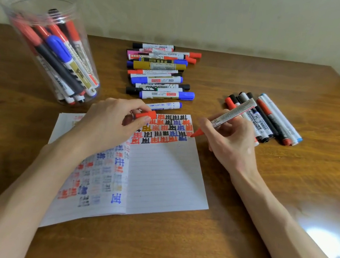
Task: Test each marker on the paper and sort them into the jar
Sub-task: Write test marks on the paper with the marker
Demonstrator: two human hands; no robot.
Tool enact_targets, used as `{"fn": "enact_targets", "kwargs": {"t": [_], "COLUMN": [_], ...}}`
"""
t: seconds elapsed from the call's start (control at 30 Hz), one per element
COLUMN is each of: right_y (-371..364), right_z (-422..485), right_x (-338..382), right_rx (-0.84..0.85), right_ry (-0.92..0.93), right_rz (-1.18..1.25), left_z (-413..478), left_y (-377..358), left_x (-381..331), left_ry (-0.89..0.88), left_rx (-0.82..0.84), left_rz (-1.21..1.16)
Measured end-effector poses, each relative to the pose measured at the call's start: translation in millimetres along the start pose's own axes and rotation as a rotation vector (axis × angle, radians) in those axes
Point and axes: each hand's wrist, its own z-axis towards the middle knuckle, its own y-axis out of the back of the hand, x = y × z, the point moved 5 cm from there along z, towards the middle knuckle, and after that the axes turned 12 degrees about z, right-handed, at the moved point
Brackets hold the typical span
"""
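Red marker (231,113), uncapped, is pointing its tip at the upper right edge of the paper (165,176); whether it touches cannot be told. The right hand (229,145) is curling its fingers round the barrel. The left hand (109,121) is pinching the red cap (145,114) over the page. The barrel is likely light, rigid and smooth, so gripping near the tip is advisable. The jar (45,47) is standing well apart, at left.

Table (279,78) looks like glossy varnished wood, jar (28,12) is clear shiny plastic, paper (169,176) is matte, lined, smooth.
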Motion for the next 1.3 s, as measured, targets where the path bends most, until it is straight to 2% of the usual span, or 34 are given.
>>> {"fn": "enact_targets", "kwargs": {"t": [0.3,0.47,0.63,0.83,1.03,1.3], "right_y": [-3.5,-0.6,0.4,-3.1,0.6,-3.8], "right_z": [1.5,1.2,0.8,0.5,2.1,0.4], "right_x": [-2.5,-2.8,-0.7,-2.7,-2.0,-2.5], "right_rx": [0.035,-0.002,-0.015,0.030,-0.029,0.035], "right_ry": [0.009,0.020,0.014,0.012,0.020,-0.002], "right_rz": [-0.056,-0.077,-0.018,-0.064,-0.085,-0.069], "left_z": [2.0,2.5,2.7,2.3,2.2,2.1], "left_y": [-2.8,-3.7,-2.7,-2.7,-1.9,-2.2], "left_x": [2.1,2.7,2.1,2.4,2.1,1.9], "left_ry": [0.004,0.010,0.004,0.007,0.007,0.006], "left_rx": [0.019,0.028,0.022,0.033,0.034,0.035], "left_rz": [0.009,0.017,0.017,0.019,0.021,0.023]}}
